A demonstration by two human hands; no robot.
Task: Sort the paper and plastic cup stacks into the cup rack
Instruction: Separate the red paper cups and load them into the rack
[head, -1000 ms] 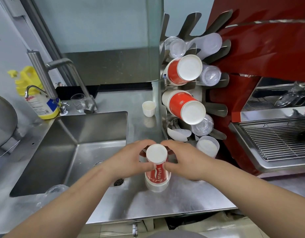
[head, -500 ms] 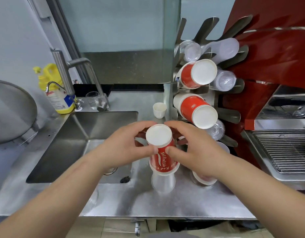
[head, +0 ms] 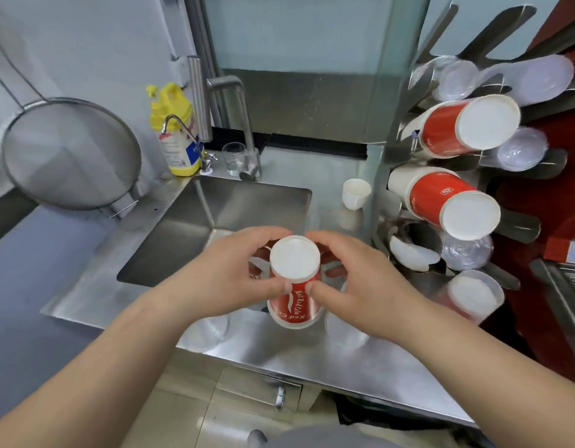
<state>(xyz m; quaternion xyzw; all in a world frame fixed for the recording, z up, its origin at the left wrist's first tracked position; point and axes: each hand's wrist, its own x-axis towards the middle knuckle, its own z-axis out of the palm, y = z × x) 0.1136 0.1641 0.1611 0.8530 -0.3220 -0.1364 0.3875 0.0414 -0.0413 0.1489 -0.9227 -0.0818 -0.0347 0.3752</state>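
Your left hand (head: 228, 276) and right hand (head: 360, 286) both grip one upside-down red paper cup (head: 294, 286), white base up, fingers curled round its sides from either side and thumbs meeting on the near face over the white lettering. You hold the cup above the front part of the steel worktop (head: 312, 354), just right of the sink (head: 215, 221); whether its rim touches the worktop cannot be told.

Two clear plastic cups stand on the worktop below your hands: one (head: 208, 328) under your left wrist, the other (head: 344, 331) under your right hand, both blurred.

The cup rack (head: 389, 150) stands at the right edge of the worktop, its metal prongs pointing up and to the right. It holds two stacks of red paper cups lying with bases toward you, an upper one (head: 467, 124) and a lower one (head: 451, 205), with clear plastic cup stacks (head: 519, 150) among them and more at the top and bottom.

A small white cup (head: 355, 193) stands upright on the worktop just left of the rack. Behind the sink are a tap (head: 228, 92), a drinking glass (head: 233, 158) and a yellow detergent bottle (head: 176, 130). A round mesh strainer (head: 69, 153) leans at the left.
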